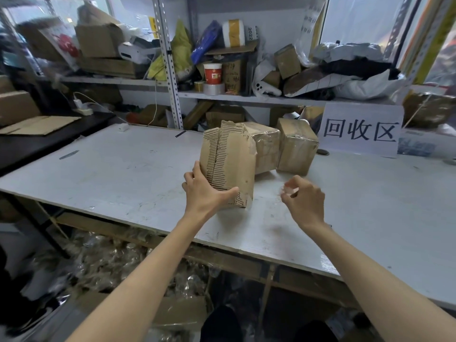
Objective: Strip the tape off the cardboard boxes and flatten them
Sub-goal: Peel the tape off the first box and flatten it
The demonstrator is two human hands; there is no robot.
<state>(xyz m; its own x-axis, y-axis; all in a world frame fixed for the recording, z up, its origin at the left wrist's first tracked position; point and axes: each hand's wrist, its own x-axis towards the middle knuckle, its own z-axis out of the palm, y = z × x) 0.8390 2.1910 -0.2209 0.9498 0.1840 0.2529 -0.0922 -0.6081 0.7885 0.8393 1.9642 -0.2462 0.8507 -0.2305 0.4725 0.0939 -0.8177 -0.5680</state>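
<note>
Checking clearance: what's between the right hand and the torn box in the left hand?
Head view: only bare white tabletop. The right hand pinches a clear tape wad, apart from the torn box the left hand grips.

Torn box [229, 166]: brown corrugated cardboard, matt; the outer paper skin is ripped from its front, leaving the ribbed fluting bare and rough. Taped box [266, 144] just behind it and second taped box [297, 146] behind it to the right: the same brown cardboard under clear tape, glossy and wrinkled. Tape scrap [288, 191] to its right: clear film, shiny, crumpled, blurred. Table [111, 174] beneath it: white board, matt, scuffed and marked. Sign [360, 130] behind it to the right: smooth white sheet, black print. Shelf post [170, 70] behind it: grey perforated metal, dull.
</note>
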